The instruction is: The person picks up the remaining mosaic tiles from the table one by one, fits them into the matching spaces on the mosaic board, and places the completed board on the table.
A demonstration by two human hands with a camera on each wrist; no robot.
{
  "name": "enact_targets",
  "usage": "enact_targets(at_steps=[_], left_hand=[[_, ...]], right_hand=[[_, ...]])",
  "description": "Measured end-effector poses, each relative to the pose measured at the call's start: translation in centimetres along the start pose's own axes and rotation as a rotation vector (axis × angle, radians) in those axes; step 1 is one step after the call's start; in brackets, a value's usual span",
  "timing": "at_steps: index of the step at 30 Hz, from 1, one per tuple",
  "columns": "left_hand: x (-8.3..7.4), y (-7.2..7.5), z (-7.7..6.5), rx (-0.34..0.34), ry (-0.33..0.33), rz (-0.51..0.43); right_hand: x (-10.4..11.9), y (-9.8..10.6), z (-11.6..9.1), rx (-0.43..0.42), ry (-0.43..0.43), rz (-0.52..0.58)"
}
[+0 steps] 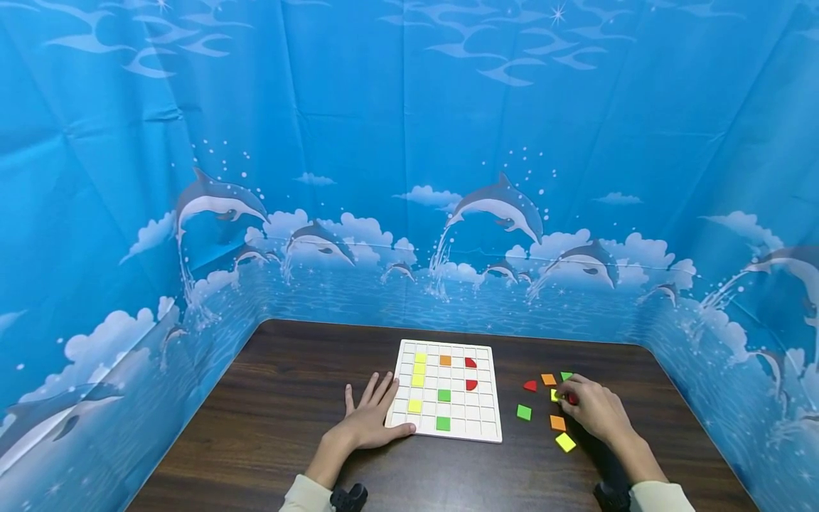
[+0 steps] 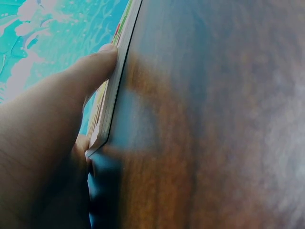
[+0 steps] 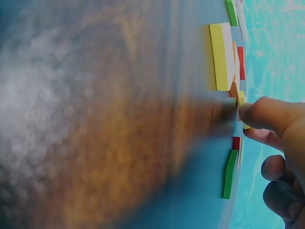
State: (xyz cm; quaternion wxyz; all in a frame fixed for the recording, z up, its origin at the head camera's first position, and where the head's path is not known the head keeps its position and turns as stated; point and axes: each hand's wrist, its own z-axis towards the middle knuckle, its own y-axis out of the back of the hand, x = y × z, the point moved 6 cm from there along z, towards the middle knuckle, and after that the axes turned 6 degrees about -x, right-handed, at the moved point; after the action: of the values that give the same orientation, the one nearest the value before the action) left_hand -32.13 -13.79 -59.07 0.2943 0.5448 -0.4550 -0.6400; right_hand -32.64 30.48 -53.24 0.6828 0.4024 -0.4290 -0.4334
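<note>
At the right hand's thumb and fingertip sits a yellow tile, pinched or not I cannot tell, with a red piece half-hidden beneath, an orange tile and green tile nearby, while the spread left hand rests its thumb on the white board's near edge.

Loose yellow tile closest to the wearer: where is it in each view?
Head: yellow tile lower right, just nearer than an orange tile.
Left wrist: not in it.
Right wrist: yellow tile right of centre, in the upper half.
Shared landmark: brown wooden tabletop, in all three.
</note>
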Motion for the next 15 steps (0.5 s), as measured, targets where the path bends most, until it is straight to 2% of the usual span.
enact_targets(at_steps=[15], left_hand=[[-0.3, 0.3, -0.2, -0.001, -0.008, -0.021]], right_hand=[[1.6, 0.9, -0.1, -0.111, 0.058, -0.023]])
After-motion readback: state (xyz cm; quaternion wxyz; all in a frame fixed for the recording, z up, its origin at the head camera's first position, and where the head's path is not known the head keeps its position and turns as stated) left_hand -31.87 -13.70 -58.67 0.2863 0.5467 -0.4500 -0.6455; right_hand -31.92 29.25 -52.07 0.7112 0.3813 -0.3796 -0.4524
